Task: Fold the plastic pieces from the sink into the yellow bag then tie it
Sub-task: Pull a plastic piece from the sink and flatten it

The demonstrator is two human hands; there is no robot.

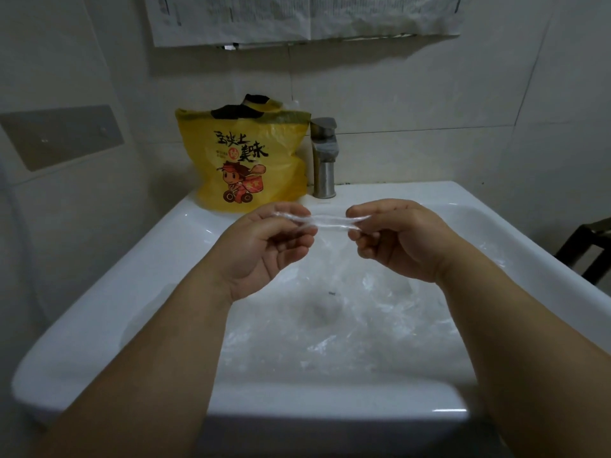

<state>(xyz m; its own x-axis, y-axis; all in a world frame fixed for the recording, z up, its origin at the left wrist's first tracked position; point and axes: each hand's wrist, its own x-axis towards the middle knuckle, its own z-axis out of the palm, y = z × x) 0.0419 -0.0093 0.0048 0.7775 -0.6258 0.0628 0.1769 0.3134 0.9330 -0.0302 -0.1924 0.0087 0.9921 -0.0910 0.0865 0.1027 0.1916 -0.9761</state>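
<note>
Above the white sink [99,312], a thin clear plastic piece [330,221] is stretched flat between both hands. My left hand [267,242] pinches its left end, and my right hand [396,236] pinches its right end. More crumpled clear plastic pieces [380,309] lie in the basin around the drain. The yellow bag [244,160], printed with a cartoon rider, stands upright on the sink's back ledge to the left of the tap. Its mouth is open and dark contents show at the top.
A steel tap [324,157] stands at the back middle of the sink, right beside the bag. Tiled walls close in behind and left. Papers [297,18] hang on the wall above. A dark stool or rack [588,249] sits at the right edge.
</note>
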